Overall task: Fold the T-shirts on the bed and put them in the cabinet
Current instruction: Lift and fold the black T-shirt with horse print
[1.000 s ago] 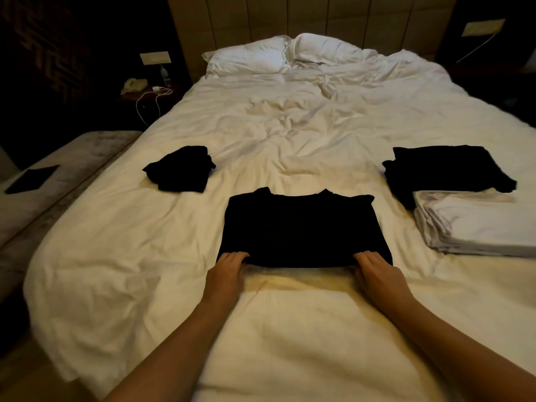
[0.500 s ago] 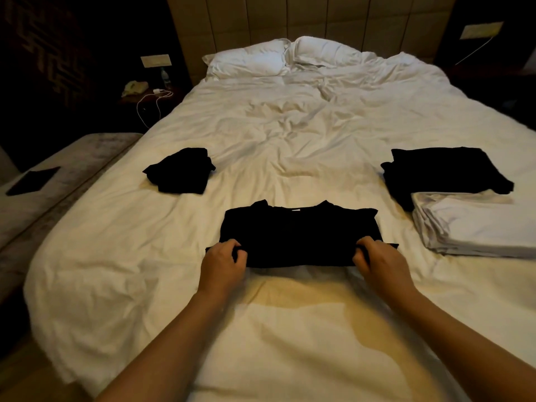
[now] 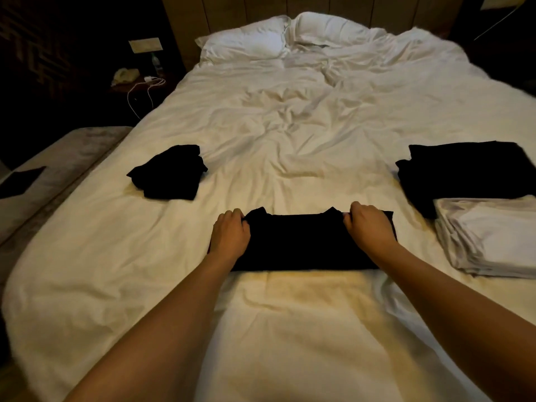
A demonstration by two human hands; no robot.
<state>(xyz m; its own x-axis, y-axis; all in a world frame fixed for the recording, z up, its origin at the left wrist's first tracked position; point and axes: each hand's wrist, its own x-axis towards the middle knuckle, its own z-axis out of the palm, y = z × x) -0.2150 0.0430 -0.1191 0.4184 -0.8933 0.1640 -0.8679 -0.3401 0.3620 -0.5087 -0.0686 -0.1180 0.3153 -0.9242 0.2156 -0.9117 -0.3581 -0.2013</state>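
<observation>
A black T-shirt [image 3: 298, 242] lies folded in half as a wide band on the white bed [image 3: 290, 126], right in front of me. My left hand [image 3: 230, 236] grips its folded-over edge at the far left corner. At the far right corner, my right hand [image 3: 368, 226] pinches the same edge. A small folded black garment [image 3: 171, 171] sits to the left. On the right rests a larger folded black garment [image 3: 464, 172], with a folded white stack [image 3: 493, 236] overlapping its near side.
Two pillows [image 3: 284, 36] lie at the headboard. A nightstand [image 3: 136, 82] with a white cable and a bottle stands far left. A grey bench [image 3: 58, 163] runs along the bed's left side with a dark flat item [image 3: 17, 182] on it.
Both hands took hold of the shirt's near hem and carried it away from me up to the collar edge, halving the shirt's depth.
</observation>
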